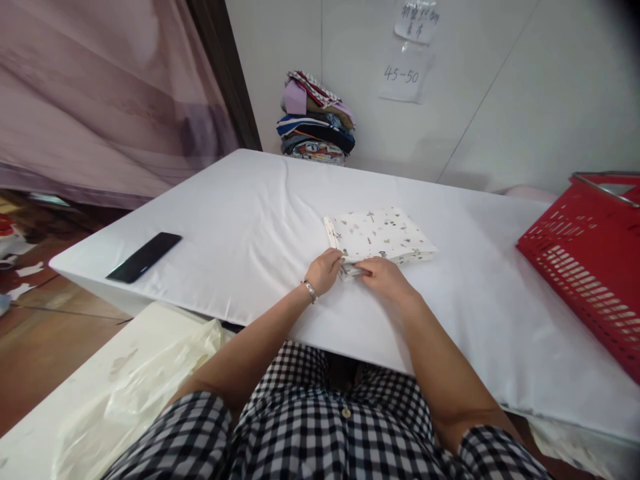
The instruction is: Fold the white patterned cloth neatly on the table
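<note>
A white cloth (383, 232) with a small scattered print lies folded into a flat packet on the white-covered table. My left hand (324, 271) pinches the packet's near left corner, thumb and fingers closed on the fabric. Just to the right, my right hand (385, 275) grips the near edge, its fingertips tucked at the folded layers. Between the two hands a bit of the cloth's edge sticks out toward me. Whether it is a garment or a plain piece of fabric I cannot tell.
A red plastic basket (590, 260) with a metal handle stands at the right. A black phone (144, 257) lies on the left of the table (225, 220). Folded clothes (317, 120) are stacked beyond the far edge. A plastic bag (145, 387) lies on a lower surface at left.
</note>
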The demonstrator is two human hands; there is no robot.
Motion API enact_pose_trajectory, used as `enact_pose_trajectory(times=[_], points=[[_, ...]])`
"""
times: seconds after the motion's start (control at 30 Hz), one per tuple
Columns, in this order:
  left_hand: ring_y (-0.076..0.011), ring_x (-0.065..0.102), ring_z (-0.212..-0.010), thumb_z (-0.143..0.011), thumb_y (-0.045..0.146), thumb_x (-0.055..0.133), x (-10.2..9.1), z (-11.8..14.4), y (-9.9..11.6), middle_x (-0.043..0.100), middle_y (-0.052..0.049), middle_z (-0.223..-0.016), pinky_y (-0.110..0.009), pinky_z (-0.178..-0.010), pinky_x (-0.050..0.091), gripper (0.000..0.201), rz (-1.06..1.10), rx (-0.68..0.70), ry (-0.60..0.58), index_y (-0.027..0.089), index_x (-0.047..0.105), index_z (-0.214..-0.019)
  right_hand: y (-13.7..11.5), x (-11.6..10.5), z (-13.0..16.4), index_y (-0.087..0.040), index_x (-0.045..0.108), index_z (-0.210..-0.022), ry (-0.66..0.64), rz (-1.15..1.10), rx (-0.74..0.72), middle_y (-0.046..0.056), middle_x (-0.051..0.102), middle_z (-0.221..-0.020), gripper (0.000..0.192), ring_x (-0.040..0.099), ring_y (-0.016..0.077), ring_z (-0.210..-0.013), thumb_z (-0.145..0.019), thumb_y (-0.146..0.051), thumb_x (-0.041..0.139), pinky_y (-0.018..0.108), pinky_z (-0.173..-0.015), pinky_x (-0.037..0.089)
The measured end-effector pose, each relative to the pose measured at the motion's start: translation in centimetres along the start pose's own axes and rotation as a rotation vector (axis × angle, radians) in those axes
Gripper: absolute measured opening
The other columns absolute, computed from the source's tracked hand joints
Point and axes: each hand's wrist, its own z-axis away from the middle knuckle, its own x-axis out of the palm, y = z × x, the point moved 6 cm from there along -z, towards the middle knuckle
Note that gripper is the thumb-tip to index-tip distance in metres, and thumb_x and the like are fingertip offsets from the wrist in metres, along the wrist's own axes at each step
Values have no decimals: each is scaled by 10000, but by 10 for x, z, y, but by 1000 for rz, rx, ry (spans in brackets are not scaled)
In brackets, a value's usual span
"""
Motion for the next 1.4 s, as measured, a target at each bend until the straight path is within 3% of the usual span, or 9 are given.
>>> enact_pose_trajectory(times=[0.1, 0.3, 0.57, 0.77, 0.9, 1.03, 1.17, 1.23, 1.4], points=[[-139, 564, -879, -872, 185, 400, -3, -1, 3, 585, -38, -914, -266, -809, 460, 164, 15, -6, 15, 187, 563, -873, -4, 2, 0, -283, 672, -905, 10, 92, 34, -11, 666, -820, 191, 573, 163, -780, -783, -208, 546, 249, -648, 378], [-133, 565, -917, -884, 192, 393, -10, -2, 11, 592, -48, -960, -264, -829, 465, 184, 61, 25, 83, 180, 574, -911, -12, -1, 1, -242, 655, -848, 242, 114, 106, 10, 652, -816, 220, 565, 144, -771, -872, -232, 437, 234, -639, 346], [-108, 587, -755, -821, 218, 514, -1, 12, 5, 574, -55, -1098, -266, -747, 502, 237, 11, 90, -49, 202, 571, -1050, -6, 16, -5, -229, 621, -770, 113, 176, 107, 7, 634, -778, 153, 552, 144, -722, -824, -203, 481, 236, -573, 312], [-163, 576, -969, -826, 148, 457, 2, 10, 5, 583, -49, -1100, -297, -834, 475, 271, -96, 128, -70, 210, 580, -1060, -4, 14, -4, -239, 635, -799, 105, 110, 85, -1, 647, -793, 150, 566, 146, -738, -806, -206, 489, 231, -601, 347], [-176, 582, -935, -837, 141, 424, 1, 6, 7, 595, -56, -1059, -314, -808, 472, 254, -164, 133, -96, 190, 583, -1028, -6, 1, 1, -239, 656, -844, 163, -46, 55, -5, 655, -793, 221, 574, 139, -734, -788, -172, 453, 228, -649, 389], [-163, 583, -927, -838, 140, 417, -5, 2, 8, 595, -49, -1036, -288, -804, 471, 234, -134, 86, -34, 190, 580, -999, 0, -16, 6, -214, 667, -847, 273, -149, 81, 5, 663, -790, 244, 578, 142, -717, -755, -163, 446, 234, -661, 409], [-159, 580, -933, -847, 146, 408, -7, 2, 8, 591, -54, -1053, -279, -798, 471, 240, -162, 72, 21, 187, 571, -1018, 5, -13, 4, -220, 678, -759, 175, -133, 106, -15, 654, -701, 222, 554, 132, -614, -710, -159, 470, 233, -590, 393], [-167, 583, -932, -851, 140, 400, -3, 5, 9, 591, -60, -1070, -291, -788, 468, 257, -245, 111, -12, 187, 567, -1040, 4, -12, 4, -224, 680, -757, 169, -144, 80, -18, 652, -699, 225, 552, 127, -611, -711, -157, 470, 230, -588, 393], [-175, 591, -909, -849, 107, 387, 9, 13, 9, 592, -56, -1105, -316, -754, 459, 308, -461, 193, -163, 201, 553, -1090, 2, -21, 8, -210, 675, -803, 318, -182, 27, 8, 650, -744, 229, 562, 133, -665, -736, -144, 466, 233, -614, 403]])
